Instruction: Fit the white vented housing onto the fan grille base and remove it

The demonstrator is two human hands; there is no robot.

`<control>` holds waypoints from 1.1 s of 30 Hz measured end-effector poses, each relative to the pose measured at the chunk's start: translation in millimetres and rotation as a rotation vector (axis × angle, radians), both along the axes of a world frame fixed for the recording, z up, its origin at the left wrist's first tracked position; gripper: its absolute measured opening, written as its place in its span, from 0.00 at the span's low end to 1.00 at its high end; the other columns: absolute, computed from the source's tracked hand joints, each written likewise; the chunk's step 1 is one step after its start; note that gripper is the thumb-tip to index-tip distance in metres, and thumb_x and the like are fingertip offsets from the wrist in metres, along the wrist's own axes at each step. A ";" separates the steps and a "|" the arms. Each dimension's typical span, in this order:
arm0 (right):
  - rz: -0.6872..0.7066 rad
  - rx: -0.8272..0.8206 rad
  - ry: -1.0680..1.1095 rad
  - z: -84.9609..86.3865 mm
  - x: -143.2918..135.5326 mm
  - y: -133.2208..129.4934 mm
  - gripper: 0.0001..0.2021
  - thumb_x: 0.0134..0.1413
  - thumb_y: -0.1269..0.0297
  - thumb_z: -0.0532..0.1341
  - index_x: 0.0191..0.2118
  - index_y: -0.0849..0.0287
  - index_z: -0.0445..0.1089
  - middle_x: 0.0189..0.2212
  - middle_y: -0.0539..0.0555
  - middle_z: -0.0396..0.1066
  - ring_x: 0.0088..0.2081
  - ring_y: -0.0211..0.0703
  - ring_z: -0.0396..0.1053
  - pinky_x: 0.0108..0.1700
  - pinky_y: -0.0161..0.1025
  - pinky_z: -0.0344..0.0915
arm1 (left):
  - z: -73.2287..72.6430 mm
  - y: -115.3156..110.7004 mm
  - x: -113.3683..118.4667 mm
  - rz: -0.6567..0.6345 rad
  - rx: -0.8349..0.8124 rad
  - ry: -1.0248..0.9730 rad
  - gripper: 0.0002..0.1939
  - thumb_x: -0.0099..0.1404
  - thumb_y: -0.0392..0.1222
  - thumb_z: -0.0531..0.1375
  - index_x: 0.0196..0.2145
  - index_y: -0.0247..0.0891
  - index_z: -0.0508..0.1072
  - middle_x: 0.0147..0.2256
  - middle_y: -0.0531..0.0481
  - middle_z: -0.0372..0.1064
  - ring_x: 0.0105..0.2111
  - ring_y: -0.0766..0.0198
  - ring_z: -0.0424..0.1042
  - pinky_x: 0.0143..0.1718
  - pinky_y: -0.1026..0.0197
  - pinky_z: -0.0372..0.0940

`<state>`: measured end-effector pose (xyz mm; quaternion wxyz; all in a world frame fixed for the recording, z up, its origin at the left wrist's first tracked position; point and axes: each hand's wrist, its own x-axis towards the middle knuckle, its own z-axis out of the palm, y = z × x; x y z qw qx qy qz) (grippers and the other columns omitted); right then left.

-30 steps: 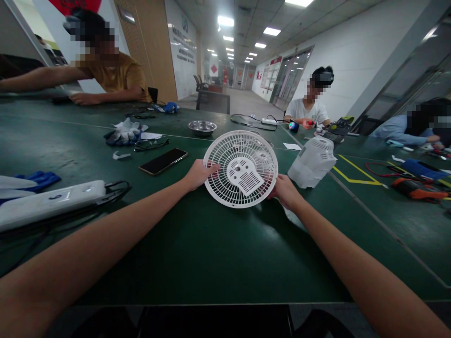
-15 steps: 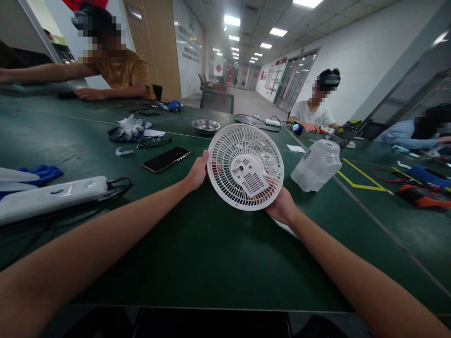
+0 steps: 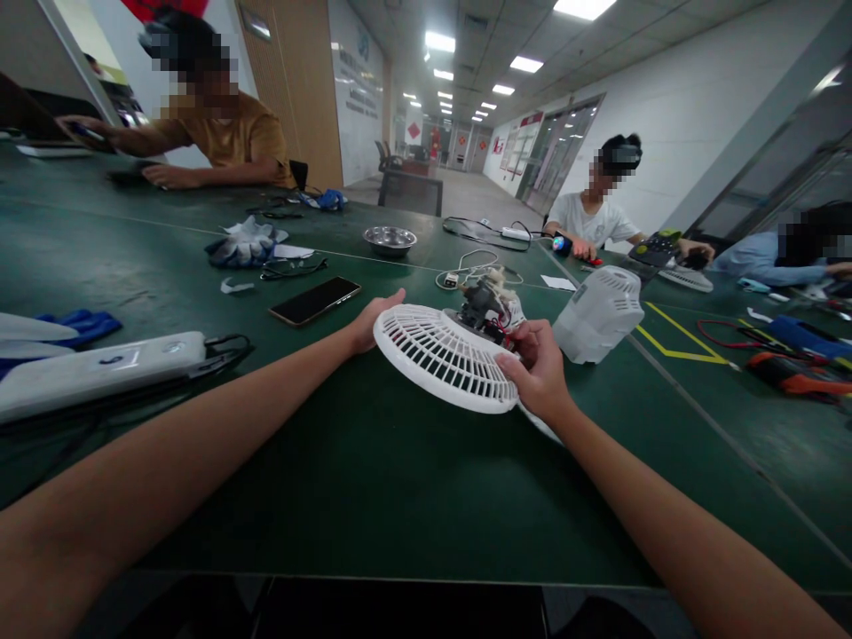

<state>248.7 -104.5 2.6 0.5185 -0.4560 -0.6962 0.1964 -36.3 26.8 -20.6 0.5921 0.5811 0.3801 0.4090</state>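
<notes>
A round white fan grille (image 3: 443, 355) is held tilted above the green table, between my two hands. My left hand (image 3: 374, 324) is closed on its left edge, the fingers partly hidden behind the rim. On the right, my right hand (image 3: 539, 368) grips the rim, thumb on the near face and fingers curled beside the wiring. A dark fan motor (image 3: 485, 303) with red and white wires sits on the grille's far side. Behind it, a pale cable (image 3: 466, 266) with a plug lies in loops. Right of my right hand stands a translucent white plastic housing (image 3: 597, 315).
A phone (image 3: 316, 301), a metal bowl (image 3: 390, 240) and work gloves (image 3: 245, 244) lie beyond my left hand. A white power strip (image 3: 106, 373) is at far left. An orange-black tool (image 3: 799, 377) lies right, near yellow tape (image 3: 685, 357). Other people sit around the table.
The grille has tipped from facing me to lying flatter and lower, bringing the motor and cable into view. My right hand's fingers have moved up around the rim beside the wires.
</notes>
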 end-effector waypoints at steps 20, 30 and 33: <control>0.006 0.071 -0.313 1.7 26.2 21.6 0.18 0.59 0.46 0.62 0.47 0.52 0.65 0.45 0.56 0.73 0.44 0.50 0.72 0.50 0.50 0.70 | -1.8 0.3 5.1 -0.045 0.117 0.241 0.22 0.60 0.60 0.66 0.38 0.36 0.82 0.35 0.45 0.80 0.34 0.57 0.76 0.38 0.56 0.68; -0.359 0.069 -0.396 -20.8 59.6 60.7 0.41 0.48 0.53 0.69 0.65 0.57 0.56 0.59 0.66 0.66 0.58 0.60 0.68 0.57 0.58 0.67 | -5.4 2.4 2.9 -0.051 0.248 0.311 0.24 0.65 0.60 0.61 0.43 0.36 0.81 0.39 0.44 0.80 0.38 0.55 0.77 0.40 0.56 0.67; -0.338 0.007 -0.416 -27.1 59.8 67.0 0.41 0.49 0.54 0.69 0.66 0.58 0.55 0.57 0.66 0.68 0.56 0.60 0.69 0.58 0.59 0.65 | -6.0 2.7 3.6 -0.047 0.267 0.325 0.24 0.65 0.60 0.60 0.42 0.35 0.81 0.39 0.45 0.80 0.37 0.56 0.76 0.40 0.57 0.66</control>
